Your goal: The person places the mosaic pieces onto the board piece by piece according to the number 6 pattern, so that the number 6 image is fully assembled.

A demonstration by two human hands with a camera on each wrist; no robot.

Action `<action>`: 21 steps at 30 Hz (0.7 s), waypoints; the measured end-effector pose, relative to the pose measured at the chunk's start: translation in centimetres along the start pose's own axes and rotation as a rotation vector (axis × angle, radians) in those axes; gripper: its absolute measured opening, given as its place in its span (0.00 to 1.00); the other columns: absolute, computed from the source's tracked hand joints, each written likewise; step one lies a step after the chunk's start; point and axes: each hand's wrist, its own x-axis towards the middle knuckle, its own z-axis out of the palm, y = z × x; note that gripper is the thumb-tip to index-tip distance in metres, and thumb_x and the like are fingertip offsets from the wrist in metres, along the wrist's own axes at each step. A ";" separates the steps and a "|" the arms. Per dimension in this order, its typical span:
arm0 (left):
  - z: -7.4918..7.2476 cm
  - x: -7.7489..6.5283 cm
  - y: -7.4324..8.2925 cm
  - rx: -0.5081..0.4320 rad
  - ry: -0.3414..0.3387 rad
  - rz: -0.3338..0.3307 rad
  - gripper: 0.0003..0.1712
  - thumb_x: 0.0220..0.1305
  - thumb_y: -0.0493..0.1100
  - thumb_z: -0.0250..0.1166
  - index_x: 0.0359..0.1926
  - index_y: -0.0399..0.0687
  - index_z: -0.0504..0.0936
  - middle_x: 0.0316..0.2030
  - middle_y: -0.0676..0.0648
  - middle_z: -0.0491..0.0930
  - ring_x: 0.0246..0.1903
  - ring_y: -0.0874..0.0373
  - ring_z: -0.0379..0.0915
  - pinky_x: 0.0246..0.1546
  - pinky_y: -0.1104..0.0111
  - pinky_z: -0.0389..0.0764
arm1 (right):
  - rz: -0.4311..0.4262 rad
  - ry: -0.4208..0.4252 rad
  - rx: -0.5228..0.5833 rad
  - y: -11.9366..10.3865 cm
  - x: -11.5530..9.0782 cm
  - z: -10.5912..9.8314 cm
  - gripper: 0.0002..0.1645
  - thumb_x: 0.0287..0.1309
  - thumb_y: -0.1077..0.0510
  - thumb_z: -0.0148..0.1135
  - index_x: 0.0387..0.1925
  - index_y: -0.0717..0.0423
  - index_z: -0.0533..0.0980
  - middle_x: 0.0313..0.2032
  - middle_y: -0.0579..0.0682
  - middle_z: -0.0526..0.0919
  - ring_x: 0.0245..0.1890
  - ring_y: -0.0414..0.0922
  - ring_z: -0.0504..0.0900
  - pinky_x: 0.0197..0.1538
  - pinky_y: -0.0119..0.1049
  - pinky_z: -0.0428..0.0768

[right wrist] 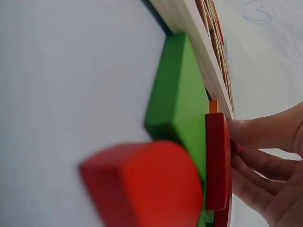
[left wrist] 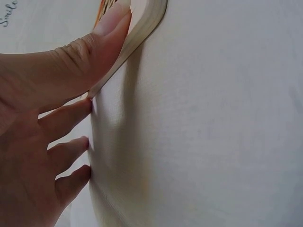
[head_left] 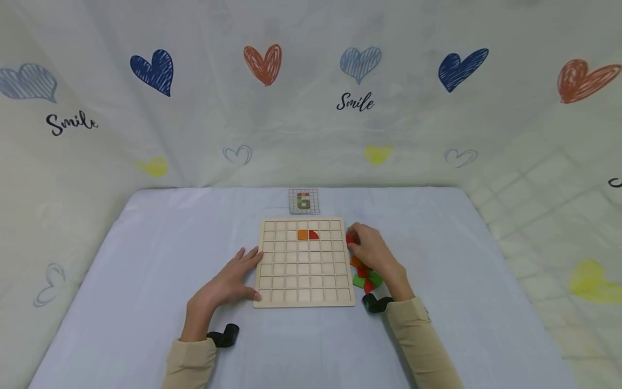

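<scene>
A square wooden grid board (head_left: pixel 291 283) lies on the table, with an orange square block (head_left: pixel 303 234) and a red quarter-round block (head_left: pixel 313 235) side by side in its upper cells. Against the board's left edge rests my left hand (head_left: pixel 228 282), fingers spread, thumb (left wrist: pixel 106 28) touching the near corner. Just off the right edge, my right hand (head_left: pixel 374 251) pinches a red block (head_left: pixel 350 239) between thumb and fingers; its exact shape is mostly hidden. Below that hand is a loose pile with green blocks (right wrist: pixel 175 90), an orange block (head_left: pixel 357 261) and a red rounded block (right wrist: pixel 156 184).
Behind the board lies a small card (head_left: pixel 303 201) with a gridded, coloured figure 6. The white cloth-covered table (head_left: pixel 160 259) reaches back to a hanging sheet (head_left: pixel 301 124) printed with hearts. Dark wrist cameras (head_left: pixel 224 336) sit at both sleeves.
</scene>
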 end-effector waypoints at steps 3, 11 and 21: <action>0.1 0.0 -0.1 0.000 0.004 0.002 0.61 0.47 0.42 0.83 0.79 0.43 0.59 0.81 0.42 0.50 0.81 0.35 0.33 0.76 0.35 0.50 | -0.015 0.004 0.021 -0.1 0.0 0.0 0.13 0.65 0.66 0.66 0.50 0.62 0.80 0.43 0.57 0.85 0.40 0.51 0.80 0.48 0.46 0.86; 0.5 -0.1 -0.2 -0.030 0.002 0.001 0.61 0.47 0.41 0.83 0.79 0.42 0.59 0.81 0.42 0.50 0.81 0.35 0.33 0.76 0.36 0.50 | -0.077 0.055 0.035 -0.1 -0.3 0.1 0.08 0.65 0.65 0.67 0.45 0.61 0.83 0.38 0.54 0.84 0.35 0.46 0.79 0.42 0.40 0.84; 0.3 0.2 -0.5 0.003 0.011 0.010 0.61 0.48 0.42 0.83 0.79 0.42 0.59 0.81 0.42 0.50 0.81 0.35 0.33 0.76 0.35 0.50 | -0.161 0.078 0.053 -1.4 0.4 -0.6 0.08 0.64 0.66 0.68 0.43 0.63 0.86 0.39 0.54 0.85 0.37 0.47 0.81 0.43 0.40 0.85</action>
